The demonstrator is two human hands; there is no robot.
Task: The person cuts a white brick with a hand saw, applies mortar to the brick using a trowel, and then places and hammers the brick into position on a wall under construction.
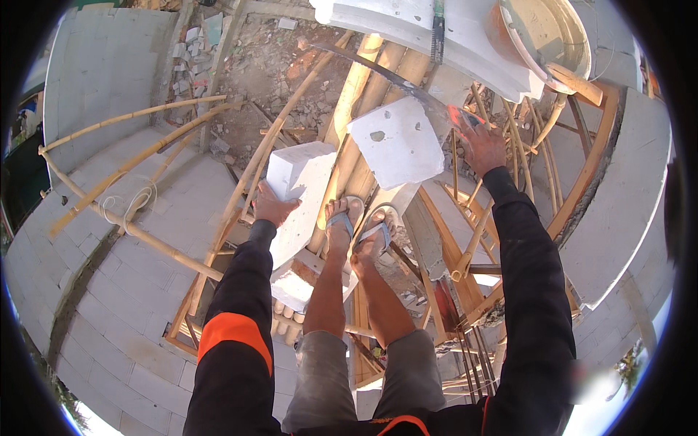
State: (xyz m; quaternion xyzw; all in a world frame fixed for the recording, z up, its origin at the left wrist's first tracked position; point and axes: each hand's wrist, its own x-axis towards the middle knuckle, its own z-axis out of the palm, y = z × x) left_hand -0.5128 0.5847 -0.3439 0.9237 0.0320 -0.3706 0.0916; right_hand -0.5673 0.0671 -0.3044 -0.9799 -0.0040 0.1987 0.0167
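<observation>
My right hand (483, 147) is closed round the red-orange handle of a handsaw (403, 85). Its long dark blade points up and left, along the far edge of a pale lightweight concrete block (398, 142) with chipped holes in its face. At the left, my left hand (275, 206) grips the near corner of another white concrete block (299, 168), its fingers partly hidden. That block sits on a larger pale slab beside my sandalled feet (343, 218). The two blocks are apart, with bamboo poles (347, 163) showing between them.
I stand on bamboo poles over rubble (298, 69). A mortar bucket (504, 33) with a wooden-handled tool (574, 83) rests on the white ledge at the upper right. Bamboo rails (138, 171) and a looped white cord (129, 207) are at the left. Block walls (102, 73) surround the scaffold.
</observation>
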